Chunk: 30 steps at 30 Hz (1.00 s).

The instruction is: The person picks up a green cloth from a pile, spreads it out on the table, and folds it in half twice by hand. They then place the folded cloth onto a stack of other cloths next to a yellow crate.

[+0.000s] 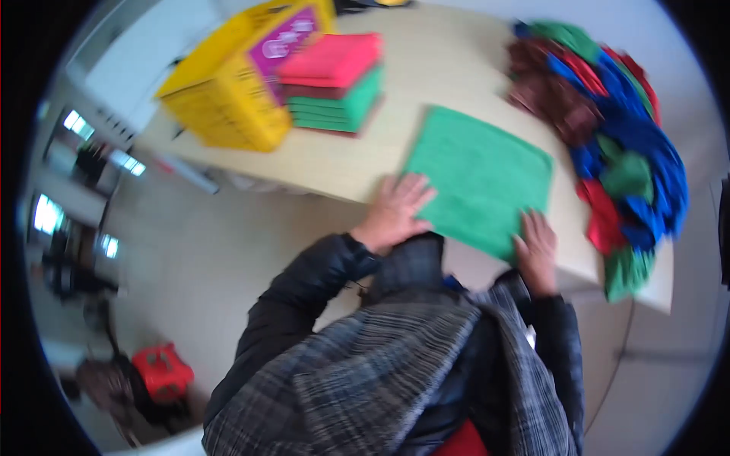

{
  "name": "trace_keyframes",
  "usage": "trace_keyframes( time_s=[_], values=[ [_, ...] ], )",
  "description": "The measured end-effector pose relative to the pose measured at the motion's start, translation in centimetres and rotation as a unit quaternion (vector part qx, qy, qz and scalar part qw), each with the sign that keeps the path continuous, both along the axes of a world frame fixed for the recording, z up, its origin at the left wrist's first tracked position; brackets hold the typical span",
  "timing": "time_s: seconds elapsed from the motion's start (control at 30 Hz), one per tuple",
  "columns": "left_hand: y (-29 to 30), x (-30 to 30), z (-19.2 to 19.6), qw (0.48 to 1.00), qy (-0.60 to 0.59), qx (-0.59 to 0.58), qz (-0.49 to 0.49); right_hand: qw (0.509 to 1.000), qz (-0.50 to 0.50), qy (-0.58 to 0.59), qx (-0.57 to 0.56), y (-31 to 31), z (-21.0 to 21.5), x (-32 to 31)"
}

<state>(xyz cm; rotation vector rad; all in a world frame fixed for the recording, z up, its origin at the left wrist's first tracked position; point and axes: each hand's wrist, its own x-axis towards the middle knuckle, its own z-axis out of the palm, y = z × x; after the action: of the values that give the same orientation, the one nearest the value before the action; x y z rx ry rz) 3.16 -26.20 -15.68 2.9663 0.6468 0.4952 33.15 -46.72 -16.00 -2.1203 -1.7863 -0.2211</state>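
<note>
A green cloth (483,178), folded into a flat rectangle, lies on the table near its front edge. My left hand (399,210) rests at the cloth's near left corner with its fingers spread. At the near right corner, my right hand (538,247) lies with its fingers stretched out along the edge. Neither hand grips anything. Farther left stands a neat stack of folded cloths (334,80), red on top, then brown, with several green ones beneath.
A yellow box (228,91) with a purple panel stands left of the stack. Along the right side of the table (449,68) sprawls a heap of crumpled cloths (646,182) in blue, green, red and brown, partly over the edge. A red object (163,372) sits at lower left.
</note>
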Motion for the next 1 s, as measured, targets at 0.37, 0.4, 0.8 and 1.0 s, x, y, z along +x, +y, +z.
trace_keyframes(
  time_s=[0.37, 0.4, 0.8, 1.0],
  values=[
    [1.1, -3.2, -5.3, 0.994, -0.052, 0.098, -0.004, 0.996, 0.053, -0.010, -0.067, -6.9, -0.2, 1.5],
    [0.8, -3.6, -4.7, 0.996, -0.068, 0.052, -0.018, 0.995, 0.057, -0.020, -0.076, -6.4, -0.2, 1.8],
    [1.4, -4.1, -4.6, 0.981, -0.186, 0.027, -0.042, 0.962, 0.266, -0.018, 0.065, -2.5, -0.3, 3.3],
    [0.5, -2.2, -4.5, 0.975, -0.212, 0.039, -0.059, 0.982, 0.160, 0.045, 0.093, -4.1, 1.5, 0.3]
  ],
)
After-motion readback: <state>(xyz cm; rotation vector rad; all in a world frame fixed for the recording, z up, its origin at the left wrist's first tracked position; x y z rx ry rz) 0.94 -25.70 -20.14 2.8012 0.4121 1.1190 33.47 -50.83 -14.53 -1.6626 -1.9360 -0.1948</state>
